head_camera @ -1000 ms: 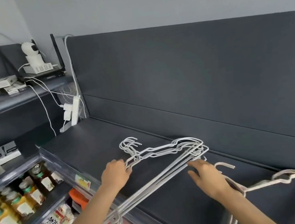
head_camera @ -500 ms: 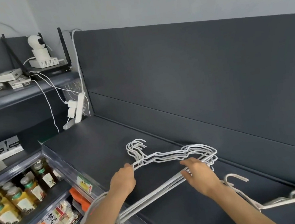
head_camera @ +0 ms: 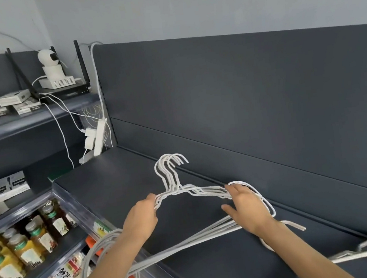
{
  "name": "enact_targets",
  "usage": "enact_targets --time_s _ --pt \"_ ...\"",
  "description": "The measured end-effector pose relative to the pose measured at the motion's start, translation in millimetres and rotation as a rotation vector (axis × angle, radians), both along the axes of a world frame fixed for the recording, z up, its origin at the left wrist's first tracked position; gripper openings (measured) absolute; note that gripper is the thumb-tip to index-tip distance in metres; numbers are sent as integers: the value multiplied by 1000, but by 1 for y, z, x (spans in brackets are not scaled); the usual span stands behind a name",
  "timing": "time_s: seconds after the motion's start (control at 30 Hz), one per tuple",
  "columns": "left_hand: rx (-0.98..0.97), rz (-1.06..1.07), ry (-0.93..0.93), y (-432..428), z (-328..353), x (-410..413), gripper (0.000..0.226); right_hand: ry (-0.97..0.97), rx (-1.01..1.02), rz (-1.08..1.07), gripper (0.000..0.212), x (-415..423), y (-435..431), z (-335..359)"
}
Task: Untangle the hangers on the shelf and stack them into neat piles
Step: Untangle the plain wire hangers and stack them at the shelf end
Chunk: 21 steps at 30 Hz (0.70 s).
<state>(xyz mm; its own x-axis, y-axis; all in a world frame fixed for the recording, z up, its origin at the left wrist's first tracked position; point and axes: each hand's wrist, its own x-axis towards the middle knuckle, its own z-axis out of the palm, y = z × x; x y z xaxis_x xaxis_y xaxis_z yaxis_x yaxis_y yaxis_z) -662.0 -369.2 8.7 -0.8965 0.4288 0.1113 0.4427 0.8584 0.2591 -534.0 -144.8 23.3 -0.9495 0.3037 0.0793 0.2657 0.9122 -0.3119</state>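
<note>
Five or so white hangers (head_camera: 172, 184), left hand (head_camera: 141, 218) gripping, right hand (head_camera: 249, 209) spread atop

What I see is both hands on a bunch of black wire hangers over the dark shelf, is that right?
Not quite: the hangers are white, not black. The head view shows the left hand and the right hand on that white bunch over the dark shelf.

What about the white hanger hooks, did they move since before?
Yes. The hanger hooks swung toward the shelf's back panel; before, they pointed more along the shelf toward the power strip.
</note>
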Motion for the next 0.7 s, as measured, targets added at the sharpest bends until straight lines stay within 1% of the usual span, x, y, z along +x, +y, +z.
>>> enact_targets --time_s 0.13,0.3,0.4,0.5,0.63,0.7 --pt "29 -40 31 -5 8 2 18 -5 27 26 69 -11 -6 6" --pt "68 -147 113 -7 22 -16 21 -38 37 -9 74 -22 -11 5" --pt "82 -251 166 -4 33 -38 25 -30 65 -65 74 -36 -13 3" --pt "95 -338 183 0 38 -64 31 -6 78 -140 66 -57 -23 4" --pt "174 -399 167 5 37 -101 47 10 99 -221 47 -86 -33 9" --pt "217 -417 144 9 35 -116 52 40 91 -271 39 -94 -37 11"
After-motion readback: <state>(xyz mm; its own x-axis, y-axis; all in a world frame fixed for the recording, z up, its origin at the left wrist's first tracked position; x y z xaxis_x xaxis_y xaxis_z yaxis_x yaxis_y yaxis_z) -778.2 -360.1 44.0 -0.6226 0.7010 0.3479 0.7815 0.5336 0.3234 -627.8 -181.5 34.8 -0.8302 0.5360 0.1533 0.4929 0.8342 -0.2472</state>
